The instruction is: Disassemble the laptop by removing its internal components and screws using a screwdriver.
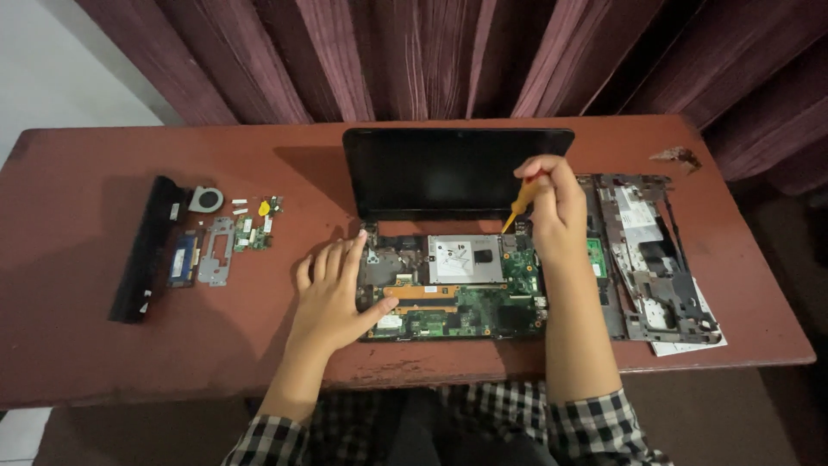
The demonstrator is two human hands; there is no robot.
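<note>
Dark maroon curtains hang behind a worn reddish table [86, 362], where an opened laptop [457, 173] lies with its board bared. A removed plastic casing [651, 259] sits just beyond the right hand's outer side, out of the way. The left hand [332, 293] lies flat, fingers spread, seemingly steadying the chassis edge. The right hand [552, 203] is closed around an orange-handled screwdriver [522, 203], tip angled down at the board [457, 298] just below the grip. Battery [147, 250] and small parts [237, 237] rest well left of both hands.
</note>
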